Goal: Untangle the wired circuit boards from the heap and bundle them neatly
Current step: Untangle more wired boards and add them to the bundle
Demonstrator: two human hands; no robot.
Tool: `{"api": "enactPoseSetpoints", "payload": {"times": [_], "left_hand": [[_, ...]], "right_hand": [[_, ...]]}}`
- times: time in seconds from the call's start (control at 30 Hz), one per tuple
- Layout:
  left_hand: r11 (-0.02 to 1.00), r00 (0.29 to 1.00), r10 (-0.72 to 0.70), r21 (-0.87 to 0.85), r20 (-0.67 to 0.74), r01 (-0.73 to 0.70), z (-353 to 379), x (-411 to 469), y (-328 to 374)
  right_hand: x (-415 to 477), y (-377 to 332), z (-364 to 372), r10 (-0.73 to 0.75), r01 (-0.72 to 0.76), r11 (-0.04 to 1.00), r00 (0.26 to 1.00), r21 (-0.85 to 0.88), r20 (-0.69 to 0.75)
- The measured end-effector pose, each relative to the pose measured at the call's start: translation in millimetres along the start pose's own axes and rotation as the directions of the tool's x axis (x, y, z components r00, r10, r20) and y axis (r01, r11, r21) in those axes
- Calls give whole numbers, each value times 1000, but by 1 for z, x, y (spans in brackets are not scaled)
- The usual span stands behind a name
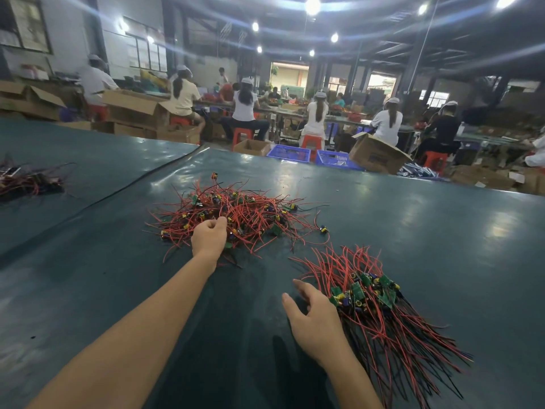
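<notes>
Left hand (pixel 209 238) reaches to mid-frame, fingers curled around red wires at the near edge of the tangled heap (pixel 244 214) of wired circuit boards on the dark green table (pixel 442 225). Lower right, the right hand (pixel 314 318) lies relaxed, fingers spread, touching the aligned bundle (pixel 380 308).

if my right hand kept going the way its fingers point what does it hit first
Likely the near edge of the tangled heap of red-wired boards. The right hand points forward and slightly left, with only bare table between. Depth is uncertain.
</notes>
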State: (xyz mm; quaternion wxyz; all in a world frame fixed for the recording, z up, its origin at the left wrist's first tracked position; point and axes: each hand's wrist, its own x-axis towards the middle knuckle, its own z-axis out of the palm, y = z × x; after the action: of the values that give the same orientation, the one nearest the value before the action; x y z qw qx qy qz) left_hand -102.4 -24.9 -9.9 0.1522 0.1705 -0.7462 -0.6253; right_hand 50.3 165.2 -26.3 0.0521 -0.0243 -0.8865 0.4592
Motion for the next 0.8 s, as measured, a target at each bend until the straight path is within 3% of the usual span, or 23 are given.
{"api": "enactPoseSetpoints", "payload": {"times": [0.27, 0.4, 0.5, 0.63, 0.73, 0.8], "left_hand": [[952, 962, 259, -192, 81, -240, -10, -75, -11], [930, 923, 351, -174, 159, -324, -7, -105, -5], [879, 853, 475, -161, 216, -449, -3, -134, -2], [805, 724, 590, -190, 357, -562, 7, -162, -5], [800, 598, 584, -264, 549, -539, 9, -166, -9], [837, 588, 516, -221, 623, -501, 7, -161, -10]], "right_hand": [[-3, -2, 1, -32, 31, 999, 999, -13, -28], [-3, -6, 3, -24, 37, 984, 997, 177, -77], [-3, -11, 3, 26, 10, 892, 997, 452, -74], [1, -13, 1, 71, -56, 667, 997, 743, 11], [3, -14, 0, 96, -81, 564, 995, 822, 31], [4, -12, 1, 162, -100, 571, 987, 815, 8]]}}
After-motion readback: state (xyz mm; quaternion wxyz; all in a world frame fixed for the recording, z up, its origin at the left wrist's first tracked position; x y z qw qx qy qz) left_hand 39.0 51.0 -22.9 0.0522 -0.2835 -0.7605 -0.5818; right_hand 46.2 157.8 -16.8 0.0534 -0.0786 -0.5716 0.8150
